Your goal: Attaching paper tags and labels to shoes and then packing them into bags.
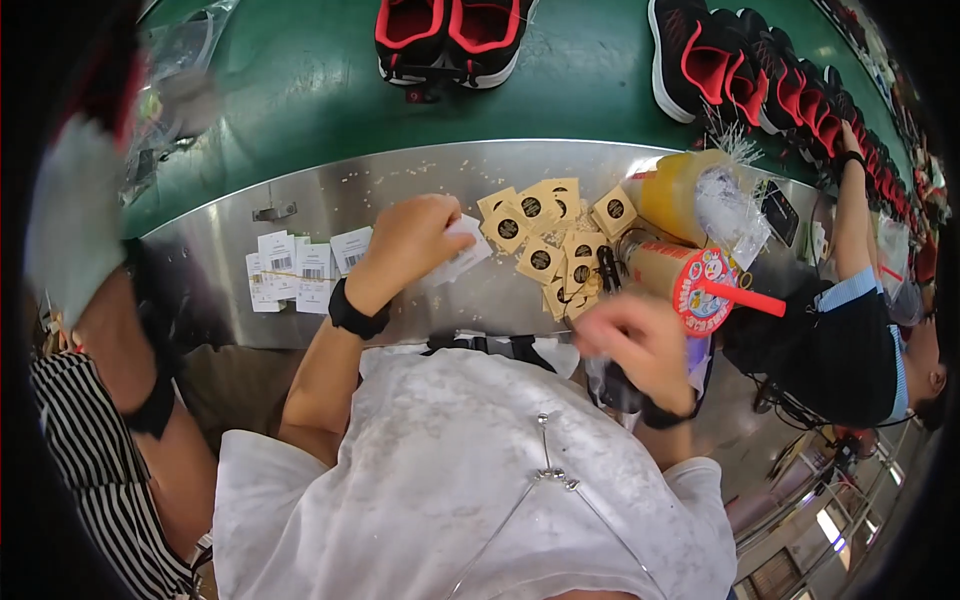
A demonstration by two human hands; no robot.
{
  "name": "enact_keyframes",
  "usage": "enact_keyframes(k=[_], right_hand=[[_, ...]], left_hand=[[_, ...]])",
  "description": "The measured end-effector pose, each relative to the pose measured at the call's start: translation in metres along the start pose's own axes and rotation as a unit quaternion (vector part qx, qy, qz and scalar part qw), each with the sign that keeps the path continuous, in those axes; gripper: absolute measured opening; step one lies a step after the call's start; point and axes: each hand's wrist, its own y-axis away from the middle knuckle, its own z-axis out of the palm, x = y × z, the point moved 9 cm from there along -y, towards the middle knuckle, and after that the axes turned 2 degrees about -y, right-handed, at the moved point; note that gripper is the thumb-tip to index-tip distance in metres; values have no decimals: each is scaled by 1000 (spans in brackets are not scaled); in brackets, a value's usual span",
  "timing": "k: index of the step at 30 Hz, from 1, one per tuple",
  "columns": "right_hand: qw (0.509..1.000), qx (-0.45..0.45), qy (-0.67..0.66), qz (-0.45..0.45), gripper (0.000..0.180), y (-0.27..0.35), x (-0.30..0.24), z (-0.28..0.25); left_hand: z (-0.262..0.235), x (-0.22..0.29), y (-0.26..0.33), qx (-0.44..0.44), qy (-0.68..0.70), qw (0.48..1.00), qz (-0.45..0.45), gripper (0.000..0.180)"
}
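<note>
My left hand (412, 250), a dark band at its wrist, pinches a white paper tag (466, 252) over the metal ledge. Just right of the tag lies a loose pile of tan square tags (540, 262) with round black prints. My right hand (645, 345) hovers at the ledge's near edge, right of the pile. Its fingers are curled and somewhat blurred; whatever they may hold cannot be made out. To the left of my left hand, white barcode tags (313, 272) lie in overlapping stacks, one bound by a rubber band.
A lidded cup (705, 295) with a red straw and a yellow container (668, 195) stand at the right. Black-and-red shoes (450, 40) sit on the green belt (585, 80), with more lined up rightward. Co-workers' arms, one gloved hand (75, 215), flank me.
</note>
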Motion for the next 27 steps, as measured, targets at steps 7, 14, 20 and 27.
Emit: enact_keyframes(k=[7,14,20,27], right_hand=[[848,162,489,-124,29,-71,17,41],[919,130,371,-37,22,-86,45,31],[957,128,257,-50,21,-72,44,18],[968,202,122,-90,28,-55,30,14]], left_hand=[[-3,-22,13,8,184,982,-41,21],[19,-64,24,67,594,781,-179,16],[18,-44,30,5,679,709,-189,15],[4,-9,24,-13,626,777,-69,19]])
